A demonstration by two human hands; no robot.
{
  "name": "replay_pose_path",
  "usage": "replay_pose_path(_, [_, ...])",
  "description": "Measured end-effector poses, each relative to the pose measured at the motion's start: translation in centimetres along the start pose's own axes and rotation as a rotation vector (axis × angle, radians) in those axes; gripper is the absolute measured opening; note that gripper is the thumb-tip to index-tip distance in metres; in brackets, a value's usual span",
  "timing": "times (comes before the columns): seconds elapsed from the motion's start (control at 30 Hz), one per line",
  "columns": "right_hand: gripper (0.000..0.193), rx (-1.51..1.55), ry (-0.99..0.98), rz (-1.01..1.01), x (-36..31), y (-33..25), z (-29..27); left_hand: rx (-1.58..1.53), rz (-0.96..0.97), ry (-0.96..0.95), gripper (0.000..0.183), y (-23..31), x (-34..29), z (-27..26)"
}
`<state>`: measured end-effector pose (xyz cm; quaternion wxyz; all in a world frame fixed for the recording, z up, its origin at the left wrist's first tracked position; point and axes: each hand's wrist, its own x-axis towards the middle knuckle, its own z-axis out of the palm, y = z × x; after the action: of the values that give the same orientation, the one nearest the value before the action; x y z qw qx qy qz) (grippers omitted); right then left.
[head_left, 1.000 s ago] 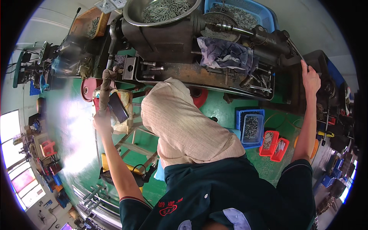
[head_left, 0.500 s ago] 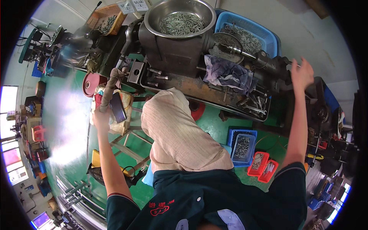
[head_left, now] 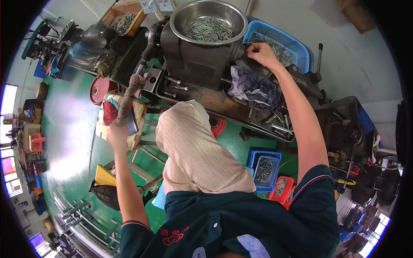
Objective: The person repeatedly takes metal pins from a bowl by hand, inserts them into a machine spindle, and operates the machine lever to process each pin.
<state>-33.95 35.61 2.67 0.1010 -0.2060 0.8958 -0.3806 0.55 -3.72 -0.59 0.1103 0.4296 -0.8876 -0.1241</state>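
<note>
My left hand, slightly blurred, is closed round the lower end of a long lever wrapped in brownish cloth. My right hand reaches across to the spindle end of a dark bench lathe, fingers pinched together; whatever they hold is hidden or too small to name. Just behind that hand stands a blue basket of small metal parts. On top of the lathe's headstock sits a steel bowl full of thin metal pins. A crumpled purple-grey rag lies below my right forearm.
A machine lever stands at the right end. Wrenches and tools lie on the tray. Under the bench are a blue bin of small parts and a red bin. A stool stands left, an orange crate far left.
My right hand has left the lever at the far right and moved left to the spindle end, its fingers now pinched. My left hand keeps its hold on the wrapped lever.
</note>
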Motion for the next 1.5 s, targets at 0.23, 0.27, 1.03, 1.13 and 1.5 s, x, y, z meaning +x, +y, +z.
replay_pose_path(0.23, [0.020, -0.075, -0.067, -0.014, 0.0, -1.3, -0.2, -0.151, 0.009, 0.014, 0.031, 4.4, -5.6, 0.1])
replay_pose_path(0.27, [0.020, -0.077, -0.072, -0.021, 0.1, -1.5, -0.6, -0.154, -0.008, 0.004, 0.031, 4.5, -5.7, 0.0])
replay_pose_path(1.03, [0.016, -0.589, -0.133, -0.350, 4.6, -15.8, 2.5, -0.131, 0.005, 0.042, 0.026, 3.9, -5.4, 0.4])
replay_pose_path(1.13, [0.015, -0.576, -0.149, -0.327, 4.7, -15.9, 2.5, -0.129, 0.013, 0.046, 0.025, 4.0, -5.5, 0.3])
replay_pose_path(1.5, [0.010, 0.108, 0.194, -0.150, 3.0, -9.3, -7.1, -0.145, 0.020, 0.005, 0.025, 4.2, -5.6, 0.2])
